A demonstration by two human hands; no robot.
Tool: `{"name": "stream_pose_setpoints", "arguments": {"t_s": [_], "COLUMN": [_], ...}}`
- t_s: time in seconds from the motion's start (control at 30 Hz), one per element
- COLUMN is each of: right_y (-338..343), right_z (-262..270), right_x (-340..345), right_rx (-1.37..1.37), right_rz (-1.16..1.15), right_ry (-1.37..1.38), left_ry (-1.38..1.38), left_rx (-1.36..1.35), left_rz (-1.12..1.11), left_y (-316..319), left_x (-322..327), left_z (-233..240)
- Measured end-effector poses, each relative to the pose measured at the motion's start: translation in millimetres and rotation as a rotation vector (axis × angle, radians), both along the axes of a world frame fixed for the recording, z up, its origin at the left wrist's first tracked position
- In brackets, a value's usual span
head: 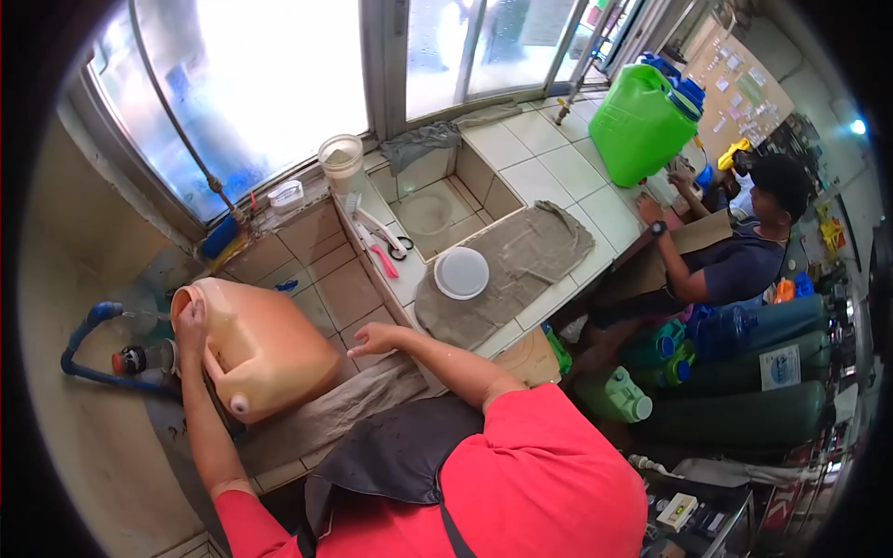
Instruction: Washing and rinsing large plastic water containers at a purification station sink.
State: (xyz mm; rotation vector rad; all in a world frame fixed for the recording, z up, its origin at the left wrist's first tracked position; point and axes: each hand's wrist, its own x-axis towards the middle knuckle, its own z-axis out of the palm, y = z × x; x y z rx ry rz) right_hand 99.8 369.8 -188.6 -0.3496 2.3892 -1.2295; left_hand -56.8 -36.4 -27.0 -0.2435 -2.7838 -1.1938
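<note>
An orange plastic water container (279, 349) lies on its side in a tiled basin in front of me. My left hand (190, 326) grips the rim of its wide mouth, some fingers hidden inside. From the end of a blue pipe (104, 308) at the left, a thin stream of water reaches toward that mouth. A small spout (239, 404) sticks out of the container's near side. My right hand (377, 340) hangs over the basin's right part, fingers loosely apart, holding nothing. It is clear of the container.
Beyond the divider is a second tiled basin (481, 174). A white round lid (462, 273) rests on a grey cloth (537, 258). Scissors (400, 248), a pink-handled tool (384, 261) and a bucket (342, 160) stand nearby. A green container (642, 125) and a co-worker (732, 258) are at right.
</note>
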Motion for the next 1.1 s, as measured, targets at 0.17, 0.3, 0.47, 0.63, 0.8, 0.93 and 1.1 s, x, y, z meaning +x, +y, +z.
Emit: {"name": "stream_pose_setpoints", "arguments": {"t_s": [0.17, 0.3, 0.47, 0.63, 0.8, 0.93, 1.1], "right_y": [9.4, 4.8, 2.0, 1.2, 1.2, 0.9, 2.1], "right_z": [-8.3, -4.4, -1.2, 5.3, 10.1, 9.2, 5.6], "right_x": [-4.3, -4.5, 2.7, 5.3, 5.5, 5.3, 3.4], "right_rx": [0.096, 0.12, 0.103, 0.093, 0.121, 0.136, 0.13], "right_rz": [-0.085, -0.176, -0.216, -0.222, -0.179, -0.171, -0.169], "right_ry": [-0.181, -0.102, 0.014, 0.067, 0.028, 0.049, 0.061], "left_ry": [0.068, 0.053, 0.122, 0.098, 0.132, 0.13, 0.156], "left_rx": [-0.443, -0.534, -0.533, -0.551, -0.534, -0.559, -0.537], "left_rz": [0.195, 0.294, 0.321, 0.339, 0.34, 0.355, 0.345], "left_y": [54.6, 45.7, 35.1, 29.1, 21.8, 22.6, 25.7], "left_x": [35.7, 31.0, 24.6, 23.9, 25.8, 29.5, 34.4], "left_z": [25.4, 23.4, 14.8, 13.2, 9.1, 11.9, 14.5]}}
